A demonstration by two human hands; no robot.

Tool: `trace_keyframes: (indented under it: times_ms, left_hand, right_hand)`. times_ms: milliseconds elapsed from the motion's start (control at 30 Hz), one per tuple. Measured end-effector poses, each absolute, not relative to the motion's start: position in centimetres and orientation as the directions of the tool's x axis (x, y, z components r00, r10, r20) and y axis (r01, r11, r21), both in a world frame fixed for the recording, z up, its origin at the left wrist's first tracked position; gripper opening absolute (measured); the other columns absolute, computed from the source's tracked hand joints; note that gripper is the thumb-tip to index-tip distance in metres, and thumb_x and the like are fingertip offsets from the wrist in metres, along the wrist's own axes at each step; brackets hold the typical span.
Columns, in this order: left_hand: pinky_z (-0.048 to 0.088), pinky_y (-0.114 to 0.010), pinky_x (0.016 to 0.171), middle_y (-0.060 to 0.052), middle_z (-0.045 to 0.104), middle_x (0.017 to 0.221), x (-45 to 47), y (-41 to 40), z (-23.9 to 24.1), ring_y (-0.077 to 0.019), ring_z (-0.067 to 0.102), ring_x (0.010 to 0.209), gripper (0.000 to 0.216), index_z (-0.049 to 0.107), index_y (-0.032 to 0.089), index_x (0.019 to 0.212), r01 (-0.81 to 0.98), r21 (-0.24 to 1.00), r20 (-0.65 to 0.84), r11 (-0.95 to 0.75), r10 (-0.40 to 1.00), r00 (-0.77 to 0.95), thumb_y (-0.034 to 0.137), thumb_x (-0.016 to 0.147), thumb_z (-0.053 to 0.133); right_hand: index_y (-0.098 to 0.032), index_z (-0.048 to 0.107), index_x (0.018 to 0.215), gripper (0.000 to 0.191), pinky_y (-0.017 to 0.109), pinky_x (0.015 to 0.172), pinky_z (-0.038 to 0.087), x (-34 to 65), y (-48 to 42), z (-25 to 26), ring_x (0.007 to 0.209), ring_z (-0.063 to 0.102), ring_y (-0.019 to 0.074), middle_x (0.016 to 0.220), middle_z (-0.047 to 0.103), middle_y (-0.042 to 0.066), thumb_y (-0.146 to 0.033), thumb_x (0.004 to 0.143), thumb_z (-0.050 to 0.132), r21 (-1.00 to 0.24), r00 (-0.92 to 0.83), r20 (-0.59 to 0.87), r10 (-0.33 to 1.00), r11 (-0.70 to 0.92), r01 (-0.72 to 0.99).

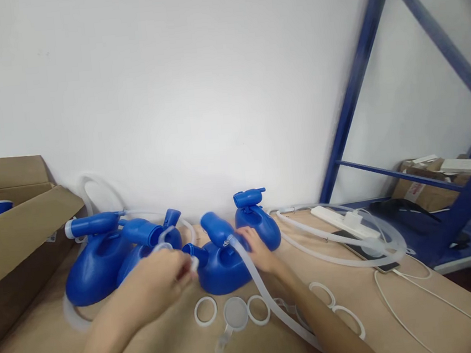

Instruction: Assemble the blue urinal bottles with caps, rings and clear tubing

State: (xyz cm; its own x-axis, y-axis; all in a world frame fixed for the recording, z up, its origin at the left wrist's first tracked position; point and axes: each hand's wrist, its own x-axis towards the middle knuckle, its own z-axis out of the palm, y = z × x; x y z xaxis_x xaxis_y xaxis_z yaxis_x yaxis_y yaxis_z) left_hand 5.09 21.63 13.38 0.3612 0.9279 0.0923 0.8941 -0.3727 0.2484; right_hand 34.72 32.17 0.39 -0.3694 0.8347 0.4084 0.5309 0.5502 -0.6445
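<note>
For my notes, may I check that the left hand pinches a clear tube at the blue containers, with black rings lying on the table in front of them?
Not quite: the head view shows that the rings are white, not black. The rest holds: the left hand pinches a clear tube at the blue containers.

Head camera looks forward-down, close over the table.
</note>
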Motion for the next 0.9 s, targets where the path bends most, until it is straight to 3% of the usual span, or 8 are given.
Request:
trace_keyframes:
  times_ms: [100, 167, 233, 300, 433, 600, 800, 900]
  left_hand:
    - [0.035, -0.032, 0.064, -0.005, 0.073, 0.083, 8.7, 20.2, 13.0, -0.0242, 0.066, 0.078, 0.013, 0.07, 0.021, 0.076, 0.87, 0.238, -0.189, -0.433, 0.857, 0.479, 0.018, 0.083, 0.06]
    - [0.038, -0.034, 0.066, -0.01, 0.076, 0.088, 10.3, 20.3, 12.3, -0.0297, 0.07, 0.085, 0.014, 0.074, 0.018, 0.079, 0.88, 0.212, -0.262, -0.426, 0.842, 0.471, 0.011, 0.078, 0.062]
    - [0.04, -0.035, 0.067, -0.013, 0.077, 0.092, 10.9, 20.9, 11.7, -0.0334, 0.072, 0.089, 0.012, 0.078, 0.017, 0.086, 0.885, 0.203, -0.275, -0.419, 0.843, 0.462, 0.015, 0.08, 0.067]
    - [0.044, -0.034, 0.07, -0.011, 0.079, 0.1, 10.6, 21.4, 11.6, -0.0316, 0.073, 0.092, 0.022, 0.079, 0.02, 0.104, 0.849, 0.309, -0.268, -0.429, 0.817, 0.51, 0.028, 0.086, 0.069]
    - [0.049, -0.03, 0.076, -0.004, 0.078, 0.097, 9.3, 22.0, 12.9, -0.0227, 0.072, 0.089, 0.035, 0.075, 0.025, 0.119, 0.647, 0.599, -0.047, -0.473, 0.785, 0.617, 0.044, 0.095, 0.059]
    - [0.046, -0.032, 0.076, -0.005, 0.076, 0.099, 8.9, 23.3, 13.4, -0.0221, 0.069, 0.087, 0.036, 0.073, 0.023, 0.107, 0.686, 0.482, 0.421, -0.545, 0.831, 0.364, 0.048, 0.1, 0.047]
    - [0.04, -0.041, 0.087, -0.01, 0.073, 0.102, 11.4, 23.9, 11.1, -0.0315, 0.064, 0.104, 0.046, 0.071, 0.022, 0.091, 0.76, 0.413, 0.368, -0.502, 0.855, 0.365, 0.048, 0.103, 0.034]
    - [0.038, -0.044, 0.088, -0.012, 0.07, 0.094, 12.8, 24.0, 9.8, -0.0333, 0.061, 0.1, 0.044, 0.065, 0.021, 0.081, 0.656, 0.611, 0.359, -0.444, 0.893, 0.27, 0.047, 0.099, 0.034]
  right_hand:
    - [-0.023, 0.058, 0.139, 0.043, 0.049, 0.118, 0.039, 34.6, 32.1, 0.5, 0.129, 0.05, 0.0289, 0.134, 0.055, 0.011, -0.036, 0.097, 0.06, -0.654, -0.367, 0.4, 0.84, 0.542, 0.528]
    - [-0.023, 0.058, 0.139, 0.043, 0.05, 0.118, 0.039, 34.6, 32.0, 0.6, 0.13, 0.049, 0.0293, 0.136, 0.056, 0.011, -0.035, 0.097, 0.06, -0.662, -0.365, 0.396, 0.843, 0.538, 0.523]
    - [-0.023, 0.059, 0.138, 0.043, 0.05, 0.119, 0.038, 34.6, 32.0, 0.8, 0.131, 0.05, 0.0295, 0.137, 0.057, 0.011, -0.037, 0.097, 0.06, -0.672, -0.368, 0.393, 0.843, 0.536, 0.511]
    - [-0.024, 0.061, 0.137, 0.043, 0.048, 0.119, 0.038, 34.7, 32.0, 1.2, 0.131, 0.051, 0.0291, 0.136, 0.059, 0.01, -0.039, 0.097, 0.062, -0.684, -0.376, 0.389, 0.841, 0.537, 0.493]
    - [-0.022, 0.065, 0.128, 0.034, 0.044, 0.12, 0.036, 35.0, 31.5, 3.3, 0.134, 0.051, 0.0268, 0.134, 0.063, 0.01, -0.037, 0.099, 0.057, -0.71, -0.343, 0.408, 0.846, 0.53, 0.464]
    - [-0.02, 0.066, 0.092, 0.041, 0.033, 0.091, 0.047, 34.4, 28.4, 7.9, 0.094, 0.064, 0.0201, 0.098, 0.069, 0.004, -0.05, 0.107, 0.044, -0.734, -0.32, 0.393, 0.862, 0.504, 0.455]
    - [-0.018, 0.064, 0.084, 0.048, 0.027, 0.073, 0.046, 31.7, 26.5, 8.9, 0.073, 0.067, 0.0158, 0.08, 0.071, 0.002, -0.053, 0.108, 0.041, -0.831, -0.288, 0.237, 0.928, 0.348, 0.434]
    - [-0.018, 0.061, 0.078, 0.046, 0.025, 0.068, 0.046, 31.0, 26.8, 8.1, 0.066, 0.065, 0.0139, 0.075, 0.068, 0.002, -0.047, 0.107, 0.042, -0.86, -0.308, 0.229, 0.923, 0.34, 0.381]
